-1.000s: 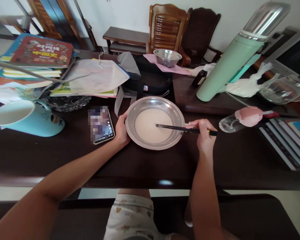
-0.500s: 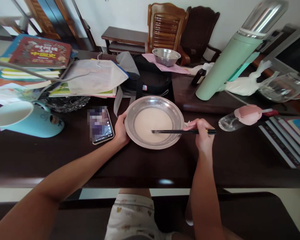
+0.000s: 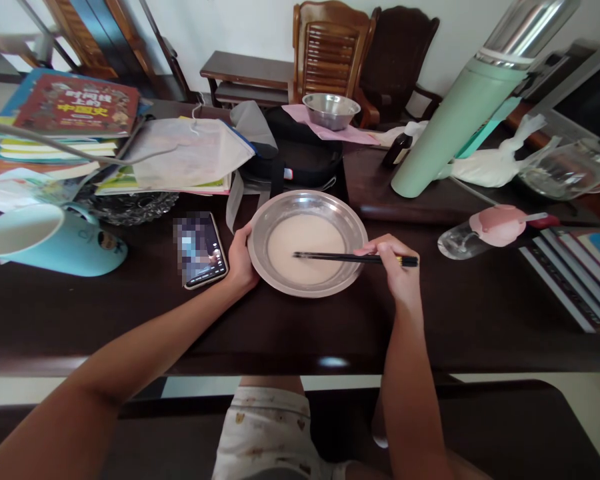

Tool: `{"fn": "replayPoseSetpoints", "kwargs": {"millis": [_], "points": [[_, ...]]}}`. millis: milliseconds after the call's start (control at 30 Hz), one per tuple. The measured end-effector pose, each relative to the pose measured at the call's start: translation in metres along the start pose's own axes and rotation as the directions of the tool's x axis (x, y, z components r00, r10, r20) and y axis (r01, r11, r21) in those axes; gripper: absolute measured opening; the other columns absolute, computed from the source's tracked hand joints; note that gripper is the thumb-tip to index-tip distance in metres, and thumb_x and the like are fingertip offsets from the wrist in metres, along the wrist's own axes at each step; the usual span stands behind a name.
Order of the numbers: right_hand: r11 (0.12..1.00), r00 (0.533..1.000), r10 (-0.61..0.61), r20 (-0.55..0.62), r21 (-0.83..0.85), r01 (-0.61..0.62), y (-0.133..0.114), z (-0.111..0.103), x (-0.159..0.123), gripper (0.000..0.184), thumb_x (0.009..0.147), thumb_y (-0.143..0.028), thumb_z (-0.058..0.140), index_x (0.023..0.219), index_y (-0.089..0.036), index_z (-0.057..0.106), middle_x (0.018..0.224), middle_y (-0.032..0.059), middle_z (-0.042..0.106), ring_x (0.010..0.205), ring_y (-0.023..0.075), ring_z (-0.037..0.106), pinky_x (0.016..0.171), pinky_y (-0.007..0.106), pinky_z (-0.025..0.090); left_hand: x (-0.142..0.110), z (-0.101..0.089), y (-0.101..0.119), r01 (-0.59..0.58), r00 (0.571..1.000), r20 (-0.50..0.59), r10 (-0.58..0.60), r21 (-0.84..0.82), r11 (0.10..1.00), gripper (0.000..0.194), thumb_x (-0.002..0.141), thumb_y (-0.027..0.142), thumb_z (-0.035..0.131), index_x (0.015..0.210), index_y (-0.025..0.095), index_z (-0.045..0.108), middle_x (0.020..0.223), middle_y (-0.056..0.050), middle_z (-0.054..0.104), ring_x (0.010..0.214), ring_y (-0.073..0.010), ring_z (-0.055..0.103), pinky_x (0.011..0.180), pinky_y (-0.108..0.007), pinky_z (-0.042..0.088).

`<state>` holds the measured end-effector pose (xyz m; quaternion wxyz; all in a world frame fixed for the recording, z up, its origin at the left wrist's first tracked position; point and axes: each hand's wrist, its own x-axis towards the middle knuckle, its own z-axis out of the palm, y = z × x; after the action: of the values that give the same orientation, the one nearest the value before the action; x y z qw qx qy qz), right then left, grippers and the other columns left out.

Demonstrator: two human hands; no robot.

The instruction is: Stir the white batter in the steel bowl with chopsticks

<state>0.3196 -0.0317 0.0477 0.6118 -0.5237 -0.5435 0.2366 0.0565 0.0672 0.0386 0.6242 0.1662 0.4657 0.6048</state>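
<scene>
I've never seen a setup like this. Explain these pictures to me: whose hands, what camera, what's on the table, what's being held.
There is no machine here: these are a person's two bare hands. The camera is worn on the head, looking forward and down. The left hand grips the side of a metal bowl of pale liquid. The right hand holds black chopsticks, their tips over or in the liquid; I can't tell which. On the dark table, a phone and a blue mug are to the left, a green flask to the right.
</scene>
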Motion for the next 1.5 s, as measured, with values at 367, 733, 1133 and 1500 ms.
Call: {"fn": "replayPoseSetpoints", "kwargs": {"millis": [367, 733, 1133, 1500], "points": [[1.0, 1.0, 0.015, -0.025, 0.008, -0.015, 0.0007, -0.001, -0.0002, 0.041, 0.103, -0.064, 0.074, 0.087, -0.027, 0.085, 0.077, 0.0016, 0.086, 0.074, 0.0243, 0.085, 0.078, 0.04, 0.068, 0.0018, -0.0021, -0.0011, 0.002, 1.0, 0.014, -0.003, 0.008, 1.0, 0.011, 0.08, 0.031, 0.076, 0.076, 0.021, 0.076, 0.07, -0.002, 0.074, 0.092, -0.0258, 0.079, 0.088, -0.034, 0.067], [1.0, 1.0, 0.014, -0.004, 0.011, -0.014, -0.0021, 0.0, -0.0004, 0.044, 0.102, -0.065, 0.074, 0.085, -0.027, 0.084, 0.077, 0.002, 0.086, 0.073, 0.0241, 0.084, 0.075, 0.04, 0.068, 0.0015, -0.0027, 0.0007, 0.013, 1.0, 0.024, -0.014, 0.046, 0.999, 0.015, 0.083, 0.033, 0.072, 0.073, 0.022, 0.076, 0.07, -0.001, 0.074, 0.088, -0.023, 0.077, 0.094, -0.034, 0.064], [1.0, 1.0, 0.02, -0.003, 0.002, -0.02, -0.0013, -0.0009, -0.0013, 0.042, 0.102, -0.064, 0.074, 0.087, -0.027, 0.085, 0.078, 0.0017, 0.086, 0.075, 0.0246, 0.084, 0.079, 0.042, 0.068, 0.0015, -0.0032, -0.0013, 0.003, 0.999, 0.036, -0.004, 0.019, 1.0, 0.013, 0.082, 0.033, 0.073, 0.078, 0.021, 0.077, 0.073, -0.003, 0.076, 0.094, -0.0272, 0.079, 0.092, -0.036, 0.066], [1.0, 1.0, 0.006, -0.009, 0.013, -0.006, -0.0016, -0.0017, -0.0012, 0.045, 0.103, -0.065, 0.072, 0.083, -0.027, 0.084, 0.073, 0.0018, 0.084, 0.072, 0.0242, 0.082, 0.075, 0.04, 0.066, 0.0006, -0.0022, 0.0003, 0.012, 1.0, 0.029, -0.013, 0.042, 0.999, 0.016, 0.079, 0.036, 0.077, 0.078, 0.02, 0.075, 0.073, -0.002, 0.075, 0.096, -0.0275, 0.079, 0.094, -0.037, 0.065]]}}
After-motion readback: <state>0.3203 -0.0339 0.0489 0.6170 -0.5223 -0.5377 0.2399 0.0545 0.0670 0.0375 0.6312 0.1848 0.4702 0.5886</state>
